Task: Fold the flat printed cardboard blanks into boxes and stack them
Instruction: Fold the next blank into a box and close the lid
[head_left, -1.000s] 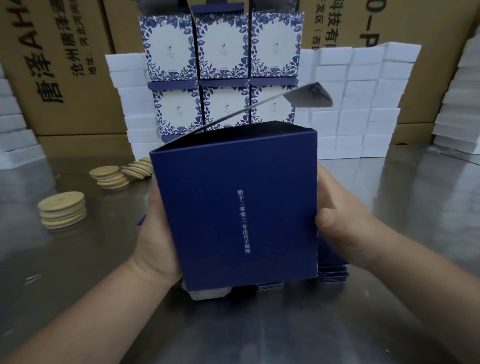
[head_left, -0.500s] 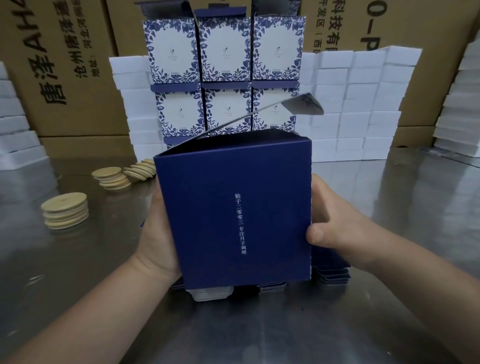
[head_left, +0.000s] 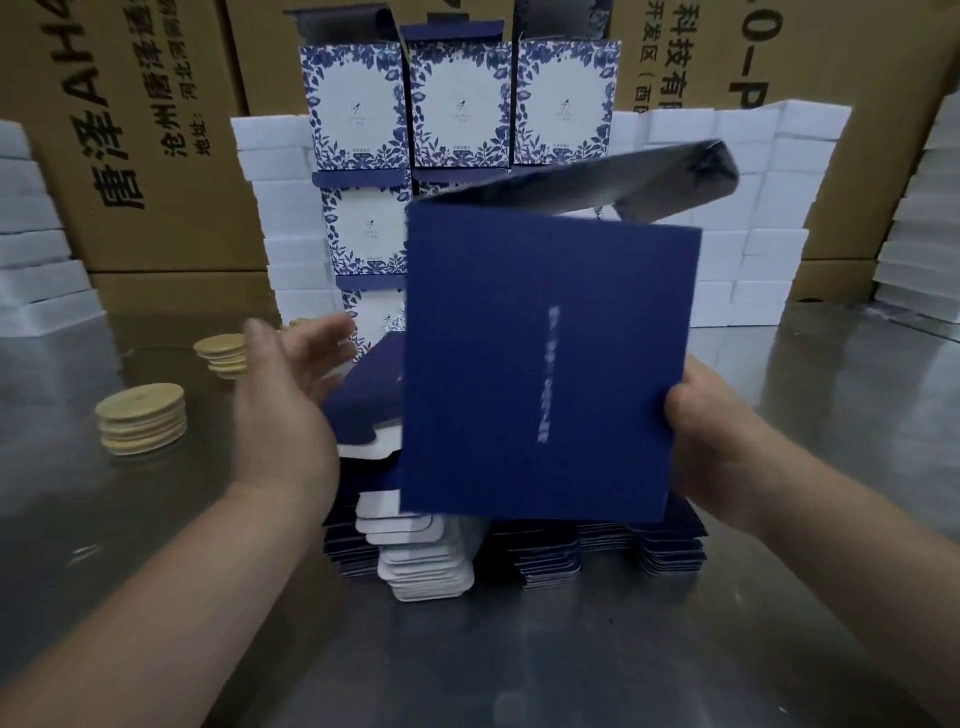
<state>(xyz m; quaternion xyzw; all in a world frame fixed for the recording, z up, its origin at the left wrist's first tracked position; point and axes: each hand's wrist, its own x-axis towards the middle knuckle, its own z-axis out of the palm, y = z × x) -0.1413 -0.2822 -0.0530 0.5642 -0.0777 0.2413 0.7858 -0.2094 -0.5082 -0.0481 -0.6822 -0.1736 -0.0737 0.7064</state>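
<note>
Steel table fills the lower frame; brown cartons and white blocks wall off the bkgd. Top ctr, a stack of finished floral boxes stands three wide and at least three rows high, so a fair batch is done.

Mid-frame, the right hand grips a navy box by its right edge, thumb on the front face and fingers wrapped behind, holding it up off the table. The box looks squared up, but its top flap stands open, tilted up to the right. Motion blur here, so I can't tell if the bottom is locked.

Left hand hovers just left of the box, fingers spread wide, holding nothing.

Below the box a thick pile of blanks lies flat on the table. Wooden discs sit mid-left.

Judgement: this box is nearly ready for the stack, and w/ that pile, plenty is left to fold.
</note>
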